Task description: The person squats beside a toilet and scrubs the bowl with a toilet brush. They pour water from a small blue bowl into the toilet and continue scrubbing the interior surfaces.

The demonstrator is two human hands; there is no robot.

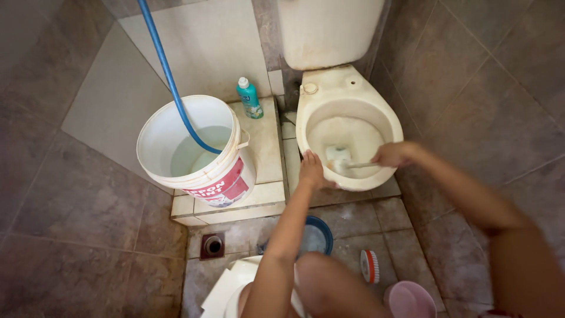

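The toilet bowl (329,112) fills the upper middle of the frame, with the white bucket (176,147) of water to its left on a raised tiled step (268,194); a blue hose (170,76) dips into it. The right hand (393,154) has its fingers closed around a brush handle, the white brush (339,158) down inside the bowl. The left hand (311,171) rests open-fingered on the bowl's front rim. A teal bottle (249,98) stands behind the bucket. A small scrub brush (370,266) lies on the floor, lower middle.

One head-worn view looks steeply down, close over the toilet bowl (348,126) and tiled floor (88,235).
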